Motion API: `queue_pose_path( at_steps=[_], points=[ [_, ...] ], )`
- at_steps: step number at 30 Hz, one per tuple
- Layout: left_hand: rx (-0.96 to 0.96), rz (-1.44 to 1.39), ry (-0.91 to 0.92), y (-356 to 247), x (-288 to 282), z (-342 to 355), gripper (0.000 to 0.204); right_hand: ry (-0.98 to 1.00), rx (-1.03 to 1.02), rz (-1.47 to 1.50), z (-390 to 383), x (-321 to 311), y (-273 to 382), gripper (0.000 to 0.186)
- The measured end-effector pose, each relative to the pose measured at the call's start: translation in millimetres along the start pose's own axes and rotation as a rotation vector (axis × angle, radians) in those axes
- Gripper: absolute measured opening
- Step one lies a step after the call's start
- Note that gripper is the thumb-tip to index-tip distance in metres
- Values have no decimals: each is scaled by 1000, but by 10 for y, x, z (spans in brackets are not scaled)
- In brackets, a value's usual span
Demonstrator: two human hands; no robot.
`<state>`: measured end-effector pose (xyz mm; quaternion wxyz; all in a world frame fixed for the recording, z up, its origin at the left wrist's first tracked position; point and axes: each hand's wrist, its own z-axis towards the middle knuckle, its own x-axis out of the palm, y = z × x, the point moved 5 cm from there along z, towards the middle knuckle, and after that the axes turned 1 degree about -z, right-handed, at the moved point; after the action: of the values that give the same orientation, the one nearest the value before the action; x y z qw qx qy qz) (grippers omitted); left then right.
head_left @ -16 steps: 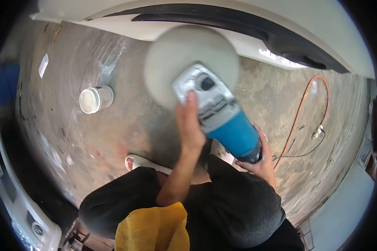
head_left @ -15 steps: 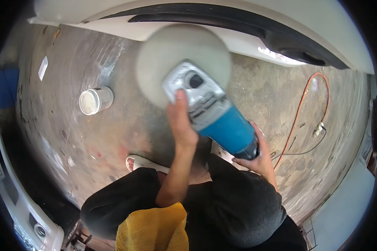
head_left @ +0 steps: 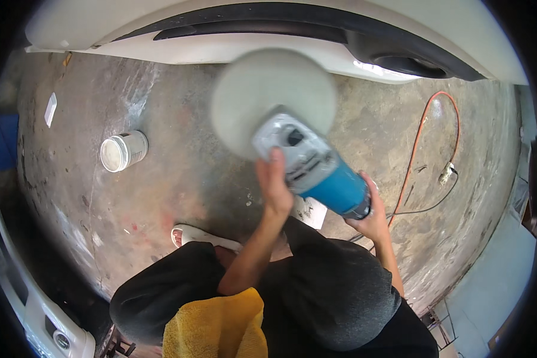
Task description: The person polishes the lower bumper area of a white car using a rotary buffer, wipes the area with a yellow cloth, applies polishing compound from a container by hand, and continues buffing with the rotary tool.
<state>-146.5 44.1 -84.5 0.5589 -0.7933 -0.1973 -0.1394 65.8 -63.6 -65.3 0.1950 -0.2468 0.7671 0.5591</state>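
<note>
A blue and silver rotary polisher (head_left: 334,185) is held at a slant in front of me, above the floor. My left hand (head_left: 273,188) grips its silver head from the left, with the thumb lying up along the casing. Around the dark rear end of the blue body my right hand (head_left: 371,213) is closed. The round off-white polishing pad (head_left: 268,80) looks blurred, as if spinning. Its far edge overlaps the lower edge of a white car bumper (head_left: 188,51) with a black trim strip (head_left: 262,27); whether they touch I cannot tell.
A white tub (head_left: 125,150) lies on its side on the concrete floor at the left. An orange cable (head_left: 413,149) joins a dark cord at the right. A yellow cloth (head_left: 215,325) rests on my lap. Another white bumper (head_left: 48,310) stands at the lower left.
The polisher and both hands have shifted slightly right and nearer to me in the picture. The floor and bumper have slid a little left as the view turned. Both hands keep their grip.
</note>
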Motion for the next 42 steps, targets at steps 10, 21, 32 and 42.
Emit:
queue_pose_path(
  at_steps=[10, 21, 32, 42],
  points=[
    [-118, 9, 172, 391, 459, -104, 44, -182, 153, 142, -215, -149, -428, 90],
    [195, -184, -333, -416, -633, 342, 63, 88, -124, -126, 889, 596, 316, 88],
    [-124, -324, -209, 235, -143, 121, 71, -113, -22, -379, 290, -49, 9, 85],
    [-269, -567, -119, 485, 113, 116, 70, -258, -57, -450, 105, -238, 65, 84]
  ],
)
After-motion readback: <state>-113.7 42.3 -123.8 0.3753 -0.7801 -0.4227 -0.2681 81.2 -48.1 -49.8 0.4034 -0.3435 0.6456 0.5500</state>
